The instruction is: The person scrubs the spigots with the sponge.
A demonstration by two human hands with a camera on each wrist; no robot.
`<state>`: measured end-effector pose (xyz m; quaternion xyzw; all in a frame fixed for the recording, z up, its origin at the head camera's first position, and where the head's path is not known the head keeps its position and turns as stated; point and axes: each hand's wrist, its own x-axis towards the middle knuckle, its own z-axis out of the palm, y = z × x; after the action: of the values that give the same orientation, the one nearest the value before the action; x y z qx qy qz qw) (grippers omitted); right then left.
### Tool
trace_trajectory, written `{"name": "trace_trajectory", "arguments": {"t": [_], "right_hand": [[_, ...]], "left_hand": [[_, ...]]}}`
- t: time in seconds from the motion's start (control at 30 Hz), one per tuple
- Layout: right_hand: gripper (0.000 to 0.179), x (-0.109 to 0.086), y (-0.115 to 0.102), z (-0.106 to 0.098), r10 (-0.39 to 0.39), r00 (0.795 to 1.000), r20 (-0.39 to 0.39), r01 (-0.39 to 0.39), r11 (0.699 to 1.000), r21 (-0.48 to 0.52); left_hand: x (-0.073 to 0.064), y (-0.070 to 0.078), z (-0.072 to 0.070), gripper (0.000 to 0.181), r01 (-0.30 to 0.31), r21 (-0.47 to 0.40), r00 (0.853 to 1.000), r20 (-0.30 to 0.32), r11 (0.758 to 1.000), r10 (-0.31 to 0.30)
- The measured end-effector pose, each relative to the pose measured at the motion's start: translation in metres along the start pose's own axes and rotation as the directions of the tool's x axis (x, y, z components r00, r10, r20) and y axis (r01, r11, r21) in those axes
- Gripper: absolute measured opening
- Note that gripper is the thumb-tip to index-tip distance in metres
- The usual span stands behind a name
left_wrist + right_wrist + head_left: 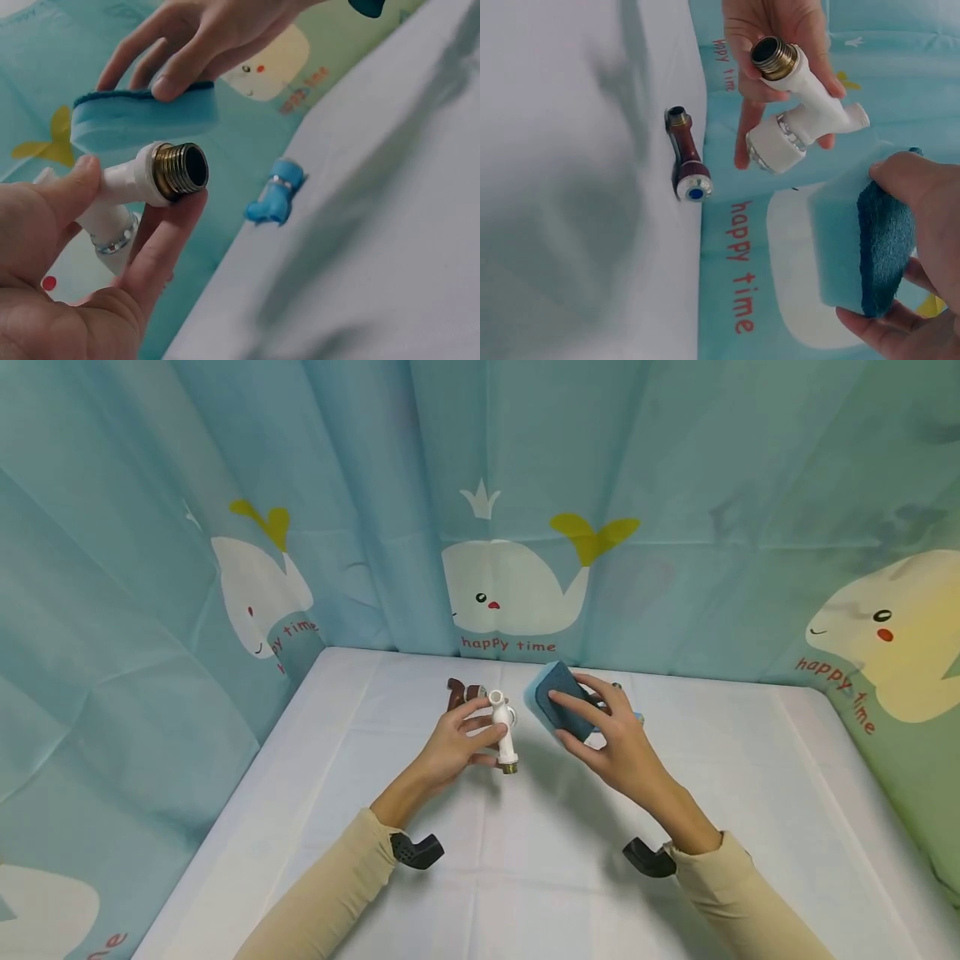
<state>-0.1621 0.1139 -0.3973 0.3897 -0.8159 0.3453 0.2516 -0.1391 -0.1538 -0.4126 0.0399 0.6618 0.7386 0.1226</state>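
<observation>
My left hand point(448, 747) grips a white faucet point(504, 735) above the table, its brass threaded end toward me in the head view. In my right hand point(618, 735) is a sponge point(558, 702), light blue with a darker scouring side, pinched between thumb and fingers. The right wrist view shows the sponge's pale face point(836, 240) turned toward the white faucet point(806, 105). A small gap separates the two there. Part of the faucet's body is hidden by the left fingers in the left wrist view.
A dark red-brown faucet point(686, 154) lies on the table behind my left hand. A blue faucet point(276, 191) lies on the table behind my right hand. The white-covered table point(420, 893) meets a blue-green curtain point(390, 485) at its back edge.
</observation>
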Motion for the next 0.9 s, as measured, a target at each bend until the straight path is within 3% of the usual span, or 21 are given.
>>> {"name": "trace_trajectory", "arguments": {"t": [0.2, 0.3, 0.43, 0.57, 0.67, 0.77, 0.9], "right_hand": [[0.055, -0.005, 0.002, 0.0, 0.025, 1.0, -0.004, -0.025, 1.0, 0.007], [0.054, -0.008, 0.002, 0.0, 0.04, 0.999, 0.003, -0.04, 0.999, 0.009], [0.054, -0.01, 0.002, -0.001, 0.057, 0.998, 0.016, -0.057, 0.998, 0.014], [0.055, -0.012, 0.001, -0.002, 0.073, 0.997, 0.035, -0.074, 0.997, 0.02], [0.056, -0.013, 0.001, -0.003, 0.087, 0.995, 0.043, -0.088, 0.996, 0.03], [0.056, -0.013, 0.001, -0.004, 0.099, 0.994, 0.041, -0.101, 0.994, 0.035], [0.056, -0.014, 0.0, -0.004, 0.101, 0.994, 0.039, -0.103, 0.994, 0.035]], "left_hand": [[0.0, -0.002, -0.001, 0.052, -0.013, 0.006, 0.999, -0.044, 1.0, 0.013], [-0.002, -0.002, -0.002, 0.051, -0.017, -0.021, 1.0, -0.026, 1.0, 0.016], [-0.004, -0.003, -0.005, 0.062, 0.006, -0.124, 0.997, 0.078, 0.992, 0.004], [-0.006, -0.003, -0.005, 0.088, 0.048, -0.216, 0.976, 0.217, 0.975, 0.0], [-0.008, -0.004, 0.0, 0.098, 0.048, -0.225, 0.962, 0.272, 0.973, 0.016], [-0.008, -0.005, 0.004, 0.098, 0.033, -0.214, 0.962, 0.272, 0.976, 0.028], [-0.008, -0.006, 0.007, 0.093, 0.011, -0.2, 0.974, 0.223, 0.98, 0.035]]}}
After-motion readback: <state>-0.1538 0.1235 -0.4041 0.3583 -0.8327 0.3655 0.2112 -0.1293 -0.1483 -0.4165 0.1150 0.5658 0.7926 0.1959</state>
